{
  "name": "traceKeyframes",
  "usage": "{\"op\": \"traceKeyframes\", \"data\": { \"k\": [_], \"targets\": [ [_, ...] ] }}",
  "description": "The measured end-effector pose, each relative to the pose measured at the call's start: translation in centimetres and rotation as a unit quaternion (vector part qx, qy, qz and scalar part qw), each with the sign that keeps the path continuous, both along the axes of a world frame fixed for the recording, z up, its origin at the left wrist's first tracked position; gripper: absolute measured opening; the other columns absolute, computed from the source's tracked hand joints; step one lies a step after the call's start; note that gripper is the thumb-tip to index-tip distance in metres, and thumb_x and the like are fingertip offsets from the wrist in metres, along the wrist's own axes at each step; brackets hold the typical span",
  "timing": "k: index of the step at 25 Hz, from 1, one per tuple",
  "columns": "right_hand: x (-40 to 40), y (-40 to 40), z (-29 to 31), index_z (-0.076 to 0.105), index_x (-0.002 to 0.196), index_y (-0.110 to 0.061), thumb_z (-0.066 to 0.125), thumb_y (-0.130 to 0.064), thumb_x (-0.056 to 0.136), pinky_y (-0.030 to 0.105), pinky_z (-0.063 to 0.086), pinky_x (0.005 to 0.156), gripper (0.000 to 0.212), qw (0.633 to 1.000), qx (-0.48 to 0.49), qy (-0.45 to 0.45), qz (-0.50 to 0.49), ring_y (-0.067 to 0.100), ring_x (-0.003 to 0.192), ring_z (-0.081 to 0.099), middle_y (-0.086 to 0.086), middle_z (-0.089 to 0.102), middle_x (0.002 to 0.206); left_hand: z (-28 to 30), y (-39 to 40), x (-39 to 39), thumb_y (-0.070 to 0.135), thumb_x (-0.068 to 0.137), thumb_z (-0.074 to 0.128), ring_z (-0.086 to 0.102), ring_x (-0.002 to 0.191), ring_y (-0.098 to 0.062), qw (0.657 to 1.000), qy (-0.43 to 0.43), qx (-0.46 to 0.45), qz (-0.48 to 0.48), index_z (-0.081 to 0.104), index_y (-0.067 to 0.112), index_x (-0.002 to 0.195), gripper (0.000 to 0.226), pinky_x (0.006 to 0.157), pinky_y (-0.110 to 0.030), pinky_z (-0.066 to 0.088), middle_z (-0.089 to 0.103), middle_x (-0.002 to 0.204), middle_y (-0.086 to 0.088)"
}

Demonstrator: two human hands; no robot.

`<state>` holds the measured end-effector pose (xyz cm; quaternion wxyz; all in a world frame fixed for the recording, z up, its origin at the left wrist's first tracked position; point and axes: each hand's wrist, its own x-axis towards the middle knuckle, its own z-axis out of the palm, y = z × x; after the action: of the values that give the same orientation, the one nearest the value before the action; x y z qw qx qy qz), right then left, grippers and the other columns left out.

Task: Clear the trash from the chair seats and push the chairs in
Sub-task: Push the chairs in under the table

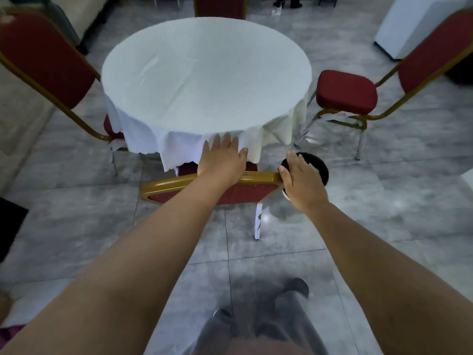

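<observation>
A red chair with a gold frame (176,184) stands right in front of me, its seat tucked under the round white-clothed table (204,73). My left hand (222,160) lies flat and open over the top of the backrest, fingers reaching the hanging cloth. My right hand (302,180) rests open on the backrest's right corner, thumb on the gold rail. A second red chair (345,92) at the right stands pulled away from the table, its seat bare. A third chair (48,62) at the left has its seat partly under the cloth. No trash shows on any seat.
A black round bin (321,167) sits on the floor just behind my right hand. Another red chair (220,6) stands at the table's far side. A white cabinet (409,26) is at the back right. My shoes (294,288) are on the grey tile floor.
</observation>
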<state>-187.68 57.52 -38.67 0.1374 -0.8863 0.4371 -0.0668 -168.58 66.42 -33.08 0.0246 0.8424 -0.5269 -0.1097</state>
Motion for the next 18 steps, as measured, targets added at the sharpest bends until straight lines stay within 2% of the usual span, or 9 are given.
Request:
{"op": "traceKeyframes", "data": {
  "k": [2, 5, 11, 14, 18],
  "targets": [
    [-2.4, -2.0, -0.2, 0.022, 0.157, -0.008, 0.011, -0.052, 0.101, 0.042, 0.017, 0.123, 0.072, 1.000, 0.005, 0.020, -0.021, 0.023, 0.153, 0.017, 0.009, 0.022, 0.164, -0.3, -2.4, -1.7, 0.044, 0.104, 0.012, 0.002, 0.152, -0.026, 1.000, -0.016, 0.007, -0.025, 0.014, 0.015, 0.157, 0.060, 0.122, -0.047, 0.003, 0.006, 0.165, -0.006],
    [-6.1, -5.4, -0.2, 0.017, 0.158, -0.011, 0.022, -0.042, 0.106, 0.039, 0.015, 0.123, 0.061, 0.998, 0.007, 0.051, -0.044, 0.022, 0.153, 0.016, 0.007, 0.017, 0.166, -0.9, -6.3, -5.0, 0.046, 0.104, 0.014, 0.004, 0.151, -0.027, 0.999, 0.004, 0.013, -0.043, 0.017, 0.013, 0.156, 0.061, 0.122, -0.047, 0.004, 0.009, 0.164, -0.009],
    [-16.9, -14.4, 0.2, 0.015, 0.158, -0.013, 0.025, -0.045, 0.105, 0.040, 0.016, 0.122, 0.063, 0.993, 0.012, 0.078, -0.088, 0.023, 0.152, 0.020, 0.008, 0.018, 0.166, -2.2, -16.9, -14.9, 0.045, 0.104, 0.018, 0.011, 0.151, -0.028, 0.993, 0.042, 0.021, -0.109, 0.019, 0.012, 0.155, 0.061, 0.121, -0.048, 0.011, 0.018, 0.163, -0.010],
    [-22.0, -18.2, 0.5, 0.017, 0.158, -0.011, 0.026, -0.047, 0.105, 0.040, 0.019, 0.122, 0.065, 0.990, 0.024, 0.071, -0.120, 0.025, 0.151, 0.022, 0.010, 0.019, 0.165, -3.1, -21.9, -19.5, 0.047, 0.104, 0.020, 0.017, 0.149, -0.029, 0.992, 0.046, 0.022, -0.115, 0.021, 0.011, 0.154, 0.062, 0.120, -0.048, 0.014, 0.024, 0.160, -0.011],
    [-29.2, -22.9, 0.7, 0.021, 0.156, -0.009, 0.030, -0.047, 0.104, 0.042, 0.025, 0.120, 0.065, 0.981, 0.036, 0.037, -0.189, 0.029, 0.148, 0.030, 0.013, 0.025, 0.163, -3.2, -28.1, -26.2, 0.044, 0.105, 0.023, 0.015, 0.149, -0.028, 0.984, 0.085, 0.041, -0.152, 0.018, 0.012, 0.155, 0.059, 0.120, -0.046, 0.012, 0.019, 0.162, -0.011]
  ]
}}
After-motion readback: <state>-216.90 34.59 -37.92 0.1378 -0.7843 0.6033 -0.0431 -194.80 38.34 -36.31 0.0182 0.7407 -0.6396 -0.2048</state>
